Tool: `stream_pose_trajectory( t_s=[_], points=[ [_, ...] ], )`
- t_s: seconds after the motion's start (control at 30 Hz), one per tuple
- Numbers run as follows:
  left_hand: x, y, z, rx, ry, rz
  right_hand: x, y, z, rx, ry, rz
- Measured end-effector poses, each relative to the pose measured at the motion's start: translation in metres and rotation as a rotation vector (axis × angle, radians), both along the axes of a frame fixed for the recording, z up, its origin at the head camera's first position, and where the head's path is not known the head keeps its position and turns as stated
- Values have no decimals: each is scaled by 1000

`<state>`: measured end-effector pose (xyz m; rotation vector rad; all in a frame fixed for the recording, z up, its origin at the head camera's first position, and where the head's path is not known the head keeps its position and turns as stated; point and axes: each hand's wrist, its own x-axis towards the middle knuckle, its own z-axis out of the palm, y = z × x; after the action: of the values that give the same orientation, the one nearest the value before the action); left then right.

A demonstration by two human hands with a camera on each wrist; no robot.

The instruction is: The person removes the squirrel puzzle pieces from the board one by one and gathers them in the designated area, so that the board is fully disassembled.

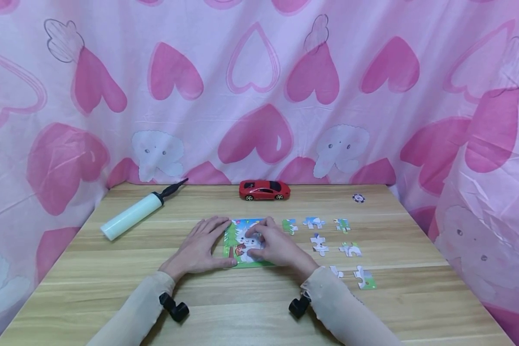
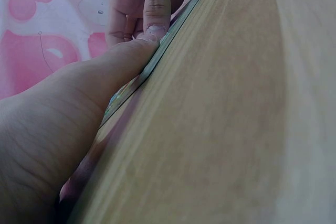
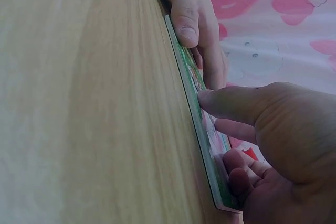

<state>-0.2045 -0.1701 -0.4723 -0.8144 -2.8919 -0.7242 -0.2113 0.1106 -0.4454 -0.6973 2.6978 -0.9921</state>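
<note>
A jigsaw puzzle (image 1: 231, 238) with a white rabbit and green trees lies in its flat board, whose edge (image 3: 184, 80) shows in the right wrist view. Fingers stretched out, my left hand (image 1: 200, 246) rests along the board's left side, its thumb (image 2: 128, 59) at the near edge. My right hand (image 1: 281, 244) is over the puzzle, thumb and bent index finger set apart on a puzzle piece (image 1: 254, 241) in the picture. The other fingers (image 3: 240, 179) of that hand are curled close to the board. Its palm and fingers hide the puzzle's right part.
Several loose puzzle pieces (image 1: 319, 244) lie right of the board, some beside my right forearm. A red toy car (image 1: 265, 190) stands at the back, with a poker chip (image 1: 358, 198) to its right. A white hand pump (image 1: 131, 217) lies at the left.
</note>
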Motion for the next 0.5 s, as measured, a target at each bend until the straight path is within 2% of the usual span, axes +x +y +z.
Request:
stream_pose_trajectory(
  t_s=[0.5],
  points=[
    [0,0,1,-8,-8,7,1,0,1,8,4,9]
  ],
)
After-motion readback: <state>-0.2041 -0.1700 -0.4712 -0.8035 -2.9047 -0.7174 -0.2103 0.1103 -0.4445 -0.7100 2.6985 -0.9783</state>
